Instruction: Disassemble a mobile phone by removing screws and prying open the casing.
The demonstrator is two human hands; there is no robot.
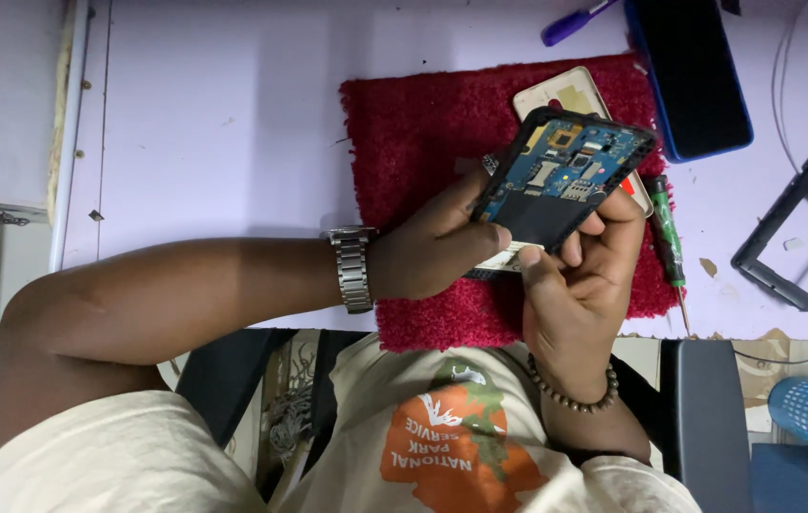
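The opened smartphone is held above the red mat, back cover off, blue circuit board and black battery area facing up. The left hand is closed on the phone's left edge, thumb on the frame. The right hand cups the phone from beneath, fingers curled around its lower edge.

Step in hand, as judged: inspection or work on the exposed board. Further handling calls for a steady grip on the frame edges, with the fingers kept off the components.

The mat lies at the desk's near edge. On it are a beige back cover and a green screwdriver, just beside the right hand. Toward the far right corner lie a blue-cased phone and a purple pen; a black phone frame lies at the right edge. Nothing blocks either hand.
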